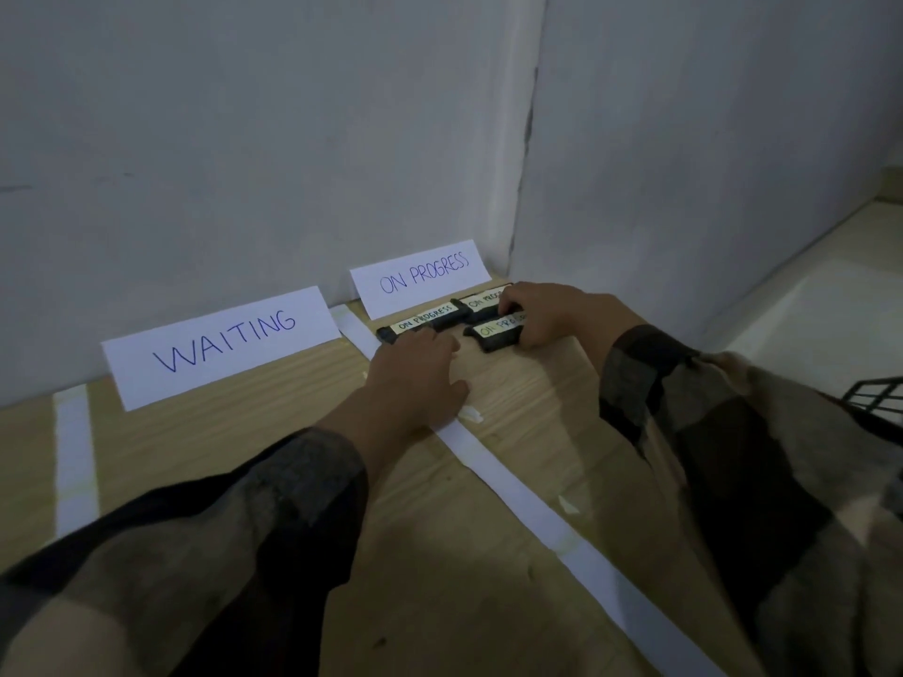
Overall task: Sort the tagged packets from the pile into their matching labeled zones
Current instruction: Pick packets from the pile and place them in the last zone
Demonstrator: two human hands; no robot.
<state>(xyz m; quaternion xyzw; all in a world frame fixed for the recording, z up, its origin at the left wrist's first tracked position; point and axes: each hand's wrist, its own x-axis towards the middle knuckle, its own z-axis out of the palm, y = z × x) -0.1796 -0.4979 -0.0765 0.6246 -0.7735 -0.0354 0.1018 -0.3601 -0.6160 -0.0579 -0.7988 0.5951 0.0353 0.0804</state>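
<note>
Here, reading from the left, the WAITING sign (220,344) is leaning against the wall at the far edge of the wooden table (244,432), and a white tape strip (513,486) is running from far to near, dividing that zone from the next. Right of the strip, the ON PROGRESS sign (420,278) is standing against the wall, and three black packets are lying just in front of it, each with its long axis running left to right, roughly parallel to the sign. The left hand (415,368) is resting palm down across the strip, fingers straight and relaxed, gripping nothing. Its fingertips are touching the near edge of the left packet (425,319), which is lying just beyond them, toward the wall. The far packet (481,302) is sitting close to the wall, just beside the left one's right end. The near packet (496,334) is lying just in front of it, and the right hand (542,315) is reaching in from the right, fingers curled over its right end and thumb seemingly against its near edge, pinching it. So the right hand is the nearer one to this packet, and any squaring up is likely to be a short slide along that left-right axis. At the far right, a black wire basket (874,398) is poking into view.
</note>
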